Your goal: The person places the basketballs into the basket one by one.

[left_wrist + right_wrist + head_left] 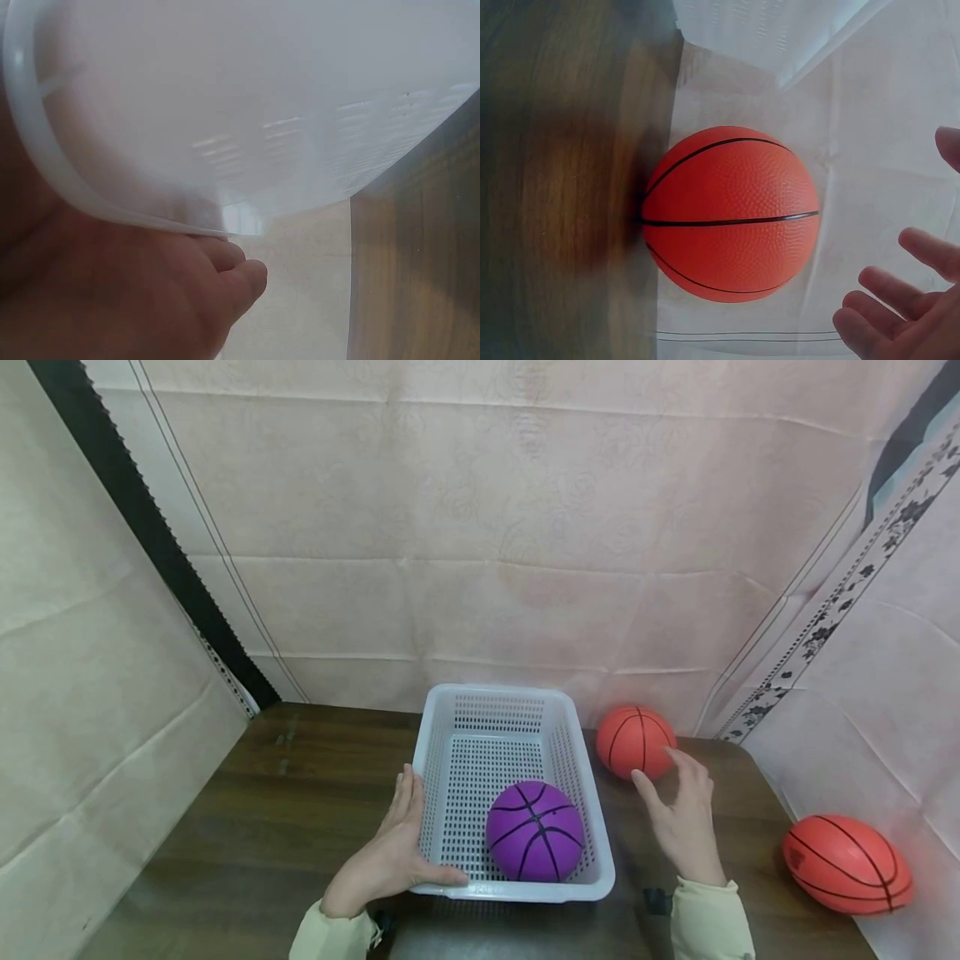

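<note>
A white perforated plastic basket [517, 891] stands on the wooden table, and a purple toy basketball [535, 832] lies in its front right part. My left hand [393, 852] holds the basket's front left corner, thumb over the front rim and fingers along the outside of the left wall. In the left wrist view, fingers [240, 281] lie below the basket's pale wall [285, 165]. Beyond the basket's right side rests an orange-red toy basketball [630, 739]. My right hand [684, 818] reaches toward this ball with thumb and fingers spread; the right wrist view shows a gap between them.
A second orange-red basketball [847, 864] sits at the table's right edge, near the pale cloth on that side. Pale cloth [510, 527] hangs behind the table and on both sides. The brown tabletop [270, 827] extends to the left of the basket.
</note>
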`<action>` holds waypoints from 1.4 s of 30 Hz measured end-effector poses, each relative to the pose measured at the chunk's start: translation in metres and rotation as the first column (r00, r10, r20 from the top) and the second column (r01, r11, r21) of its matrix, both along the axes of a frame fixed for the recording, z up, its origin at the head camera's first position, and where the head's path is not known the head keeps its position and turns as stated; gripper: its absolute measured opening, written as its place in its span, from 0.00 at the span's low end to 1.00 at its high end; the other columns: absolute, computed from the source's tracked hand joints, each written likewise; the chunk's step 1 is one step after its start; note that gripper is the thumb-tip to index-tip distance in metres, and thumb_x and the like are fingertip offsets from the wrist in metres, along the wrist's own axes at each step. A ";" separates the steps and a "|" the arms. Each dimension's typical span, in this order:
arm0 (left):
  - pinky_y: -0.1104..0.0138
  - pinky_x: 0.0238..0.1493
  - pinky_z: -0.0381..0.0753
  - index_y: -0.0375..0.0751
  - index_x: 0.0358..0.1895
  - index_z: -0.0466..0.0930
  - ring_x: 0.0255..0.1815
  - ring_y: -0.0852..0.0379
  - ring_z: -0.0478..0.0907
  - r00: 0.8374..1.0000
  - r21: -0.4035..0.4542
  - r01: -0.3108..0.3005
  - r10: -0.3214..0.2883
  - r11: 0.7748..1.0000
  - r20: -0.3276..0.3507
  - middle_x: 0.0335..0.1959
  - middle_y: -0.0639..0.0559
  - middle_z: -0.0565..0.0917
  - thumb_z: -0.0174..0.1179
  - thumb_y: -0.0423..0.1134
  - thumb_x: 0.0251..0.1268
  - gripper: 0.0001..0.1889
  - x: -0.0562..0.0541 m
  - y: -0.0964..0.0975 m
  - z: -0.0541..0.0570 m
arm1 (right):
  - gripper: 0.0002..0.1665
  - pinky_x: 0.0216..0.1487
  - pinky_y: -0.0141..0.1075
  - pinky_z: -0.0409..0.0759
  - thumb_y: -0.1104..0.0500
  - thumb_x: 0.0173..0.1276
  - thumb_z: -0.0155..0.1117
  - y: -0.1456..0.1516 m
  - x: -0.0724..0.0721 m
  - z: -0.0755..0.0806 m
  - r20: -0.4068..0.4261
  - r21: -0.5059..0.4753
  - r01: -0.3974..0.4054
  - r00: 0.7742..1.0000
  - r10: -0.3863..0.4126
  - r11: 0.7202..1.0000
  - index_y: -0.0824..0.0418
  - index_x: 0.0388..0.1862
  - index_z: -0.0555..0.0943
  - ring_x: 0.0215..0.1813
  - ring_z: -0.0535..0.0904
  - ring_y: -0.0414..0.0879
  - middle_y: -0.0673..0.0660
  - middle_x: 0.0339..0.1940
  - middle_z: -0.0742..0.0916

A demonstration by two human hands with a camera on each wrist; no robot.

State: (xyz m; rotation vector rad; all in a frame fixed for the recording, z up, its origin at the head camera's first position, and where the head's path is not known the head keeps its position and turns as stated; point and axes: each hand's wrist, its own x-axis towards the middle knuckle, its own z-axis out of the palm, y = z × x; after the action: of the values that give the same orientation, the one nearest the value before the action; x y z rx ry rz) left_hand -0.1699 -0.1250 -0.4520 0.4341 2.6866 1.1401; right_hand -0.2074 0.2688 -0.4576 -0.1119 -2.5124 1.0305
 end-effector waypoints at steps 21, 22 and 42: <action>0.39 0.69 0.36 0.32 0.75 0.23 0.76 0.44 0.19 1.000 0.024 0.003 -0.003 1.000 -0.002 0.75 0.45 0.18 0.79 0.60 0.35 0.78 0.000 0.001 0.000 | 0.52 0.61 0.71 0.58 0.39 0.65 0.64 -0.006 -0.009 -0.012 0.044 -0.030 0.038 0.998 -0.036 0.999 0.59 0.77 0.52 0.74 0.48 0.62 0.65 0.76 0.55; 0.38 0.69 0.36 0.33 0.75 0.24 0.76 0.44 0.19 1.000 0.027 0.001 -0.001 1.000 -0.002 0.75 0.45 0.18 0.79 0.60 0.35 0.78 0.000 0.001 0.001 | 0.53 0.61 0.71 0.58 0.39 0.65 0.64 -0.005 -0.011 -0.013 0.043 -0.029 0.041 0.998 -0.039 0.999 0.59 0.78 0.52 0.74 0.47 0.62 0.65 0.76 0.54; 0.39 0.70 0.38 0.34 0.75 0.24 0.76 0.45 0.20 1.000 0.025 -0.015 0.015 1.000 0.009 0.75 0.48 0.18 0.79 0.61 0.33 0.78 0.001 0.001 0.003 | 0.56 0.63 0.71 0.52 0.40 0.63 0.66 0.010 -0.056 -0.010 0.015 0.016 0.012 1.000 -0.012 1.000 0.64 0.77 0.49 0.74 0.45 0.67 0.69 0.75 0.51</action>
State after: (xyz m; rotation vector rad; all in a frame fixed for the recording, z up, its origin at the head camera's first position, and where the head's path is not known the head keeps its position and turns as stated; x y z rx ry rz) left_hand -0.1688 -0.1244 -0.4492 0.4125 2.6755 1.1787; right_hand -0.2635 0.2790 -0.4677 -0.1304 -2.5303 1.0083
